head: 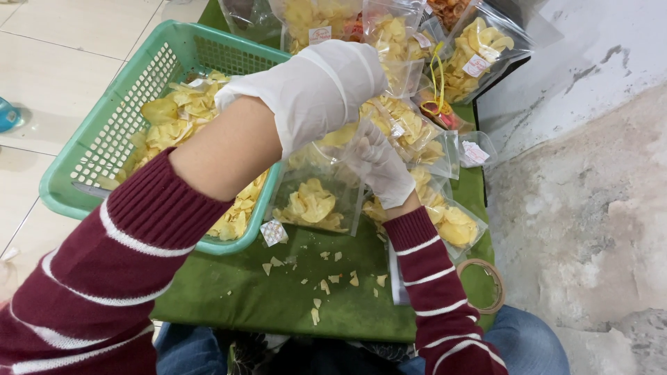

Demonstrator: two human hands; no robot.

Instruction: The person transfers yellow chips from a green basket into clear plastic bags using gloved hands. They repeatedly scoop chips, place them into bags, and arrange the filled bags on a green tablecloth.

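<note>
Clear plastic bag [316,198]: stands on the green cloth [278,298], just right of the basket, mouth up, long axis roughly vertical toward the hands; yellow chips fill only its lower part. Upper edge hidden behind the gloves, so the opening is hard to make out.

Left hand [316,90]: white glove, above the bag mouth, fingers curled downward; whether they pinch chips or the bag rim cannot be told.

Right hand [382,163]: white glove, fingers closed on the bag's upper right edge, partly covered by the left.

Green plastic basket [104,132]: left of the bag, holding loose yellow chips; its near wall is hidden by the striped maroon sleeve [118,271].

Filled chip bags [445,215]: right of and behind the hands, several cut off at the top edge.

Chip crumbs [326,278]: scattered on the cloth.

Tape roll [486,285]: at the cloth's right edge.
</note>
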